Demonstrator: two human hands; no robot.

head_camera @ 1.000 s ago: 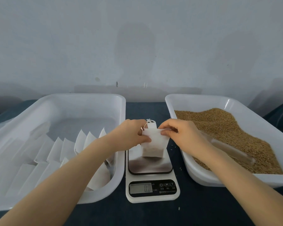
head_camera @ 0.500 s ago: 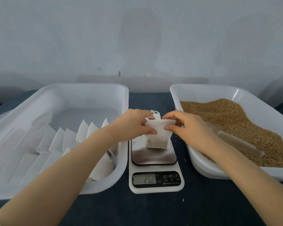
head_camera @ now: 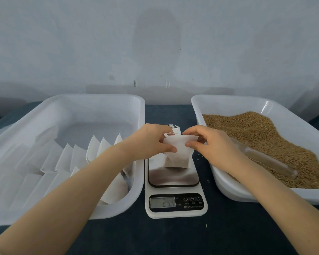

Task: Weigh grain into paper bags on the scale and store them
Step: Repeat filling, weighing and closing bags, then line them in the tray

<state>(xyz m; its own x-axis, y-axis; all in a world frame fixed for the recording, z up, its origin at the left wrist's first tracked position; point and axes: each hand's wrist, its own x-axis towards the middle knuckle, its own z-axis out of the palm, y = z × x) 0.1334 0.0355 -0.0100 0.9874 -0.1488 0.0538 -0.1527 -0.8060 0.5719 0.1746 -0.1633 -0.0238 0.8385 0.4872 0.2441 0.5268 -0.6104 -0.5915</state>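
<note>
We are at the weighing step. The paper bag [head_camera: 177, 153] stands on the steel plate of the scale [head_camera: 173, 178], which sits mid-worktop between the two white bins, and grain shows darkly through the bag's lower half. Our left hand [head_camera: 151, 142] pinches the bag's upper left edge between thumb and fingers. Our right hand [head_camera: 212, 144] pinches the upper right edge the same way, so both hands grip the bag by its mouth. A small tag on a string [head_camera: 175, 128] pokes up behind it. The display [head_camera: 162, 202] appears to read 24.4. As we judge it, the next move calls for a light touch, since our grip may be skewing the figure. After that we would close the mouth and carry the bag to the left bin [head_camera: 118, 97], where the other bags [head_camera: 92, 153] stand in rows. The grain [head_camera: 261, 137] and a clear scoop [head_camera: 265, 160] lie in the right bin [head_camera: 228, 100]. Compared with half a second ago, the reading is down from about 25.2; a second ago it looked like zero, with the bag held above the plate.
</note>
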